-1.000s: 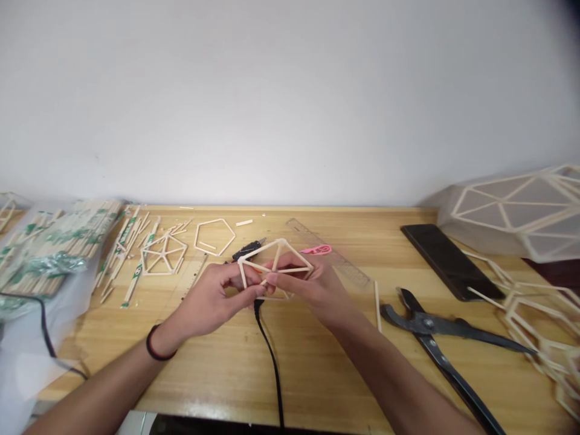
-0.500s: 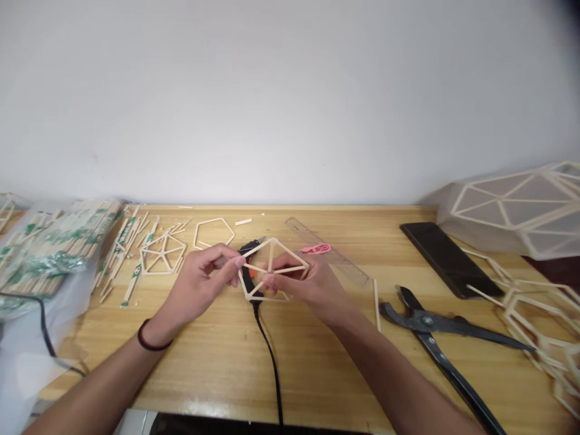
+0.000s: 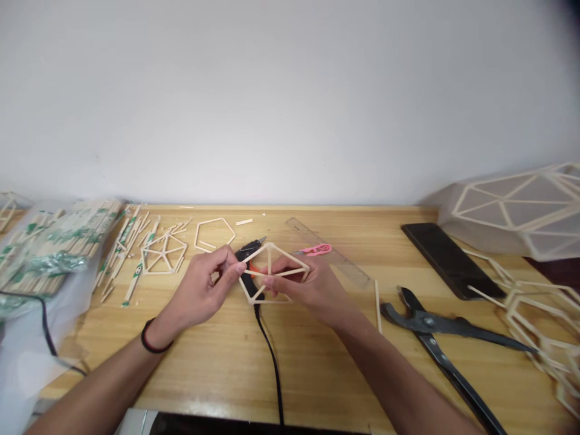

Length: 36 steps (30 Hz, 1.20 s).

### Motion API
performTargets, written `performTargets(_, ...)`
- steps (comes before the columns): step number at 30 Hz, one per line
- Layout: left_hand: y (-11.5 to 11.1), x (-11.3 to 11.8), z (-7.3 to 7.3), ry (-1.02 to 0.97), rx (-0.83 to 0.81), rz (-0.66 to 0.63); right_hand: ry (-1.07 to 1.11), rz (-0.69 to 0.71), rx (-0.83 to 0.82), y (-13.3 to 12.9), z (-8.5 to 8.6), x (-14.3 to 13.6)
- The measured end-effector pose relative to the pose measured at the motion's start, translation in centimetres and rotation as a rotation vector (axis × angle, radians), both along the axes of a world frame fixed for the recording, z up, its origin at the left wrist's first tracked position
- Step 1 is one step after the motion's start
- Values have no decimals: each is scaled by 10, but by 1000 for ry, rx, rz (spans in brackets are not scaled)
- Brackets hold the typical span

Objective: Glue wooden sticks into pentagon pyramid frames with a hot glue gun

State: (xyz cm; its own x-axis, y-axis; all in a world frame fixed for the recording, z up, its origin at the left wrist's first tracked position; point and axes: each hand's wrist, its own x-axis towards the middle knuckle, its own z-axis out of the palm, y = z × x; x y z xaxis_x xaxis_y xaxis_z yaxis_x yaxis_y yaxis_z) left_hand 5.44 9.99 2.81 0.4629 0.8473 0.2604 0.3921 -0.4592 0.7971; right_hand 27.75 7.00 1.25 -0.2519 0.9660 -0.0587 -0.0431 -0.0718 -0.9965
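Observation:
Between my hands a pentagon-shaped wooden stick frame (image 3: 269,258) with spokes meeting at a middle joint is held above the table. My left hand (image 3: 206,284) pinches its left corner between thumb and fingers. My right hand (image 3: 312,281) has its thumb at the middle joint, with fingers behind the frame partly hidden by the sticks. Below and behind the frame lies a black glue gun (image 3: 248,249) with an orange part, partly covered, its black cord (image 3: 270,350) running toward the front edge. A flat pentagon of sticks (image 3: 215,220) lies beyond my left hand.
Left are a spoked pentagon (image 3: 164,254), loose sticks (image 3: 131,241) and bagged chopsticks (image 3: 75,238). A clear ruler (image 3: 347,260) and pink cutter (image 3: 317,249) lie behind my right hand. Right are black pliers (image 3: 426,323), a phone (image 3: 453,260), stick frames (image 3: 539,308) and a covered stick structure (image 3: 512,208).
The held frame has tilted slightly, its middle joint and lower corner shifting a little. Both hands keep their grip and stay almost in place.

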Motion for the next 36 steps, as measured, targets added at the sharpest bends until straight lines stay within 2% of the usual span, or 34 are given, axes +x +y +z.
performTargets(11,-4,-4,-5,-81,-114,-50,7,21,19,0,6,-2)
performTargets(17,-3,-1,-4,-87,-44,47,33,-34,47,1,5,1)
performTargets(22,-1,2,-3,-27,-28,52,-40,-20,87,1,3,2)
performTargets(27,-3,3,-1,-29,7,102,30,-14,94,0,0,0)
performTargets(36,-3,0,0,-55,37,226,127,-180,174,2,-5,5)
